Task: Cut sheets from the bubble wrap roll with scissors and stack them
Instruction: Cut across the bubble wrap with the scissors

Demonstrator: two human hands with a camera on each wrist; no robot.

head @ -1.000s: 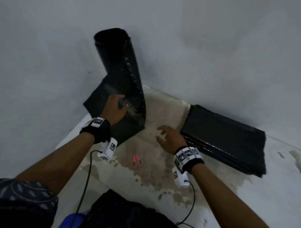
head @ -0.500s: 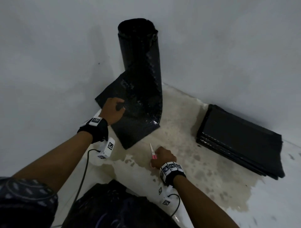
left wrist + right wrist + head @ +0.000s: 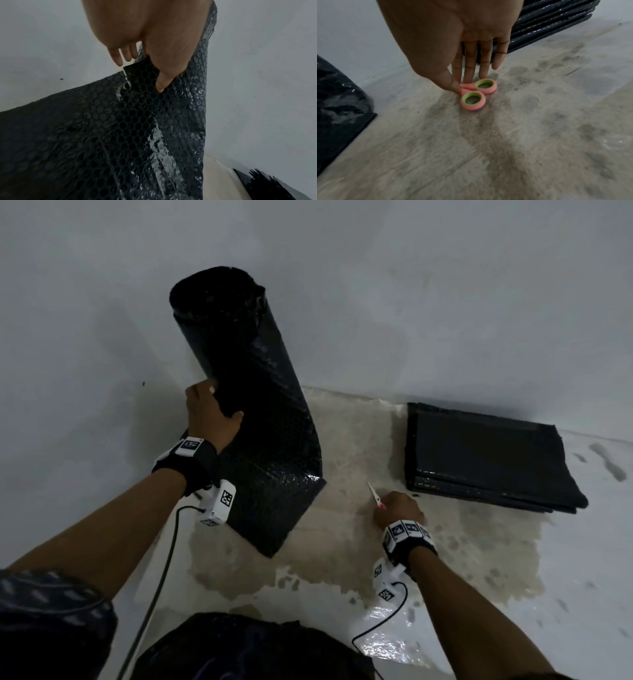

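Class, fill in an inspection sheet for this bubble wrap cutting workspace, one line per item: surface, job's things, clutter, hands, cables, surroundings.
Surface: floor, pale with a large brown worn patch.
Job's things: black bubble wrap roll upright at the wall, its sheet trailing onto the floor; stack of cut sheets to the right; pink scissors.
Clutter: nothing seen.
Hands: left hand holds the sheet's edge; right hand pinches the scissors near the handles.
Cables: black cable from each wrist camera.
Surroundings: plain grey wall.

The roll (image 3: 239,364) is black plastic covered in little round bubbles, shiny where light hits it. The stack (image 3: 486,460) is the same plastic, with glossy edges. The scissors (image 3: 475,94) have smooth pink plastic rings, green inside. The floor (image 3: 505,148) is rough, dull and stained.
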